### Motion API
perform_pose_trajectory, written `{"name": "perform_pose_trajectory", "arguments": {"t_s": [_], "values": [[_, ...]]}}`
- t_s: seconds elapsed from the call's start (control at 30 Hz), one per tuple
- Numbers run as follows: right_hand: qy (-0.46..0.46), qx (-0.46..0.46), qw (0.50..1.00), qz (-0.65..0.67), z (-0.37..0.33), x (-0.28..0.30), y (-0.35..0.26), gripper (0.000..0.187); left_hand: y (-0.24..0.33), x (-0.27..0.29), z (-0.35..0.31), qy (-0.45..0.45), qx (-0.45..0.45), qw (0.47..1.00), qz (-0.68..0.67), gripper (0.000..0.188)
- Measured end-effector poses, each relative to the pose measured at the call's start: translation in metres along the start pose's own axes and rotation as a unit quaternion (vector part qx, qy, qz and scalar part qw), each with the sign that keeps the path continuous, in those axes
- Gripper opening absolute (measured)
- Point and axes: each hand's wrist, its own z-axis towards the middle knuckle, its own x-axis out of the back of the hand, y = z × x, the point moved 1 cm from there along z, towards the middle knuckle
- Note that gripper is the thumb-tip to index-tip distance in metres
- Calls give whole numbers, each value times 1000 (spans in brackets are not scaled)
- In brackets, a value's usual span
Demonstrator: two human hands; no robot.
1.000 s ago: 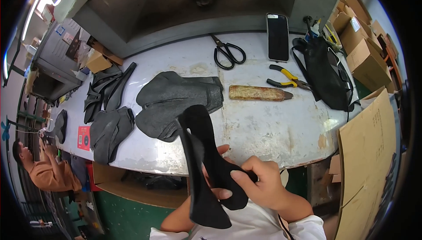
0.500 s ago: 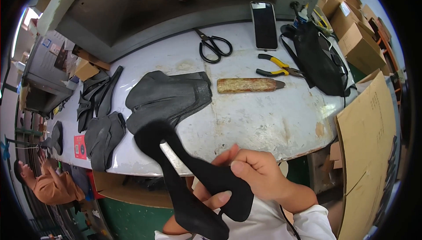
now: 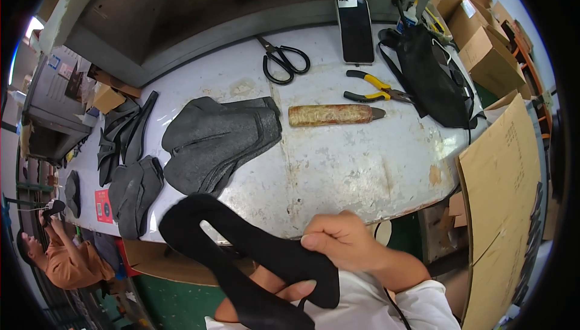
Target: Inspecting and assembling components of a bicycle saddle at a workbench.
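Observation:
A long black U-shaped piece (image 3: 266, 240), which looks like a shoe upper of soft fabric or leather, is held between my hands above the table's near edge. Its curved end points to the far left. My right hand (image 3: 345, 242) pinches the piece's right edge between thumb and bent fingers. From below, my left hand (image 3: 295, 292) grips it with the thumb lying on top; its other fingers are mostly hidden under the piece. Just beyond the curved end lies a stack of dark grey cut pieces (image 3: 217, 140).
On the white table (image 3: 338, 167) lie a wooden-handled knife (image 3: 331, 115), pliers (image 3: 380, 88), scissors (image 3: 284, 64), a phone (image 3: 356, 31) and a black bag (image 3: 432, 76). More grey pieces (image 3: 136, 194) are at the left. Cardboard (image 3: 504, 203) stands right. Another person (image 3: 75, 257) works far left.
The black piece has swung toward me and slightly left, its curved end lower in view. My right hand stays pinched on its edge. The whole view has shifted a little.

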Motion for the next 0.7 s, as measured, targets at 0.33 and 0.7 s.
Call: {"name": "perform_pose_trajectory", "arguments": {"t_s": [0.33, 0.7], "values": [[60, -144, 933, 325, -5, -5, 17, 27, 23, 4, 16, 0, 64, 995, 82, 42], [-28, -104, 972, 209, -3, 0, -2, 19, 30, 2, 8, -94, 107, 990, -2, 43]]}}
